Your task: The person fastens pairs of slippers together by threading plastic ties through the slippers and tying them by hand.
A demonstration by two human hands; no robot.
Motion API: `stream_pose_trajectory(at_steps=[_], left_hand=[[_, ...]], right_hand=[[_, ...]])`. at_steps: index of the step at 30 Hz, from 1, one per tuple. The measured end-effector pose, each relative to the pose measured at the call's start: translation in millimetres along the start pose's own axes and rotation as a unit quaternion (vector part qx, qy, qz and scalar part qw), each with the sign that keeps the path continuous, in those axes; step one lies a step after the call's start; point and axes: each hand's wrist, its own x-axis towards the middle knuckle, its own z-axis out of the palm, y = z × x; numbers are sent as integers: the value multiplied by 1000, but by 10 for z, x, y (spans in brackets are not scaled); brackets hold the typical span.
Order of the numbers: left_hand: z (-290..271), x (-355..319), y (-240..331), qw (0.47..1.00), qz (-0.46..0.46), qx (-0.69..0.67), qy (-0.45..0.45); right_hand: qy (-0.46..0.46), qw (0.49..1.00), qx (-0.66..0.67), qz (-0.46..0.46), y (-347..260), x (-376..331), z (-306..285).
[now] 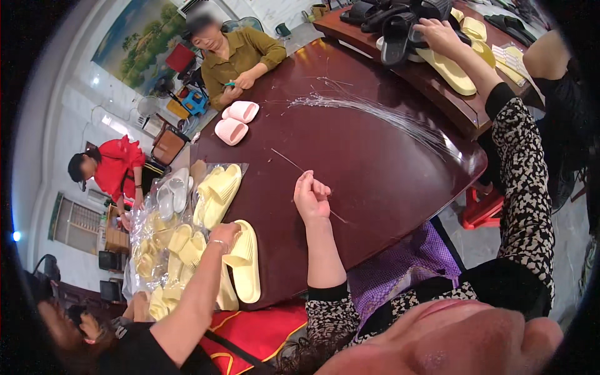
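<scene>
My left hand [312, 197] is raised over the dark red table with its fingers pinched together on a thin translucent strand [286, 160]. The strand sticks out on both sides of the hand. At the upper right, my right hand [437, 36] reaches out to a pile of black slippers [395, 39] on a second wooden table, its fingers closed at the edge of one slipper. Below that arm lies a yellow slipper [451, 72]. A loose bundle of similar strands [375, 111] is spread across the table between my hands.
Pink slippers [231, 130] stand near a person in an olive shirt [240, 53]. At the left, a co-worker's hand [226, 234] holds a yellow slipper [249, 265] beside several bagged yellow pairs [215, 194]. A person in red [119, 165] stands beyond. A red stool [482, 209] is at the right.
</scene>
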Motion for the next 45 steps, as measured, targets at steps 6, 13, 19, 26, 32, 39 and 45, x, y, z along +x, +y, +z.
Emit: stream_pose_trajectory(at_steps=[6,13,19,26,32,39,45], left_hand=[[-19,-6,-18,1000,-3,10,1],[90,-17,-8,1000,-14,14,3],[122,-41,22,998,-32,31,-39],[217,-103,-49,980,-96,111,-138],[466,-257,-91,965,-94,144,-198],[461,-233,28,963,-117,170,-170],[395,-238,-8,957,-127,170,-197]], right_hand=[[-92,995,-19,17,150,-94,222],[2,1000,-27,1,7,-77,113],[39,929,349,-121,-1106,-221,-410],[-47,802,568,-178,-2457,-1060,-669],[-224,549,805,-4,-2685,-1206,-443],[-306,362,870,139,-2641,-1082,-504],[-291,310,884,194,-2573,-1020,-445]])
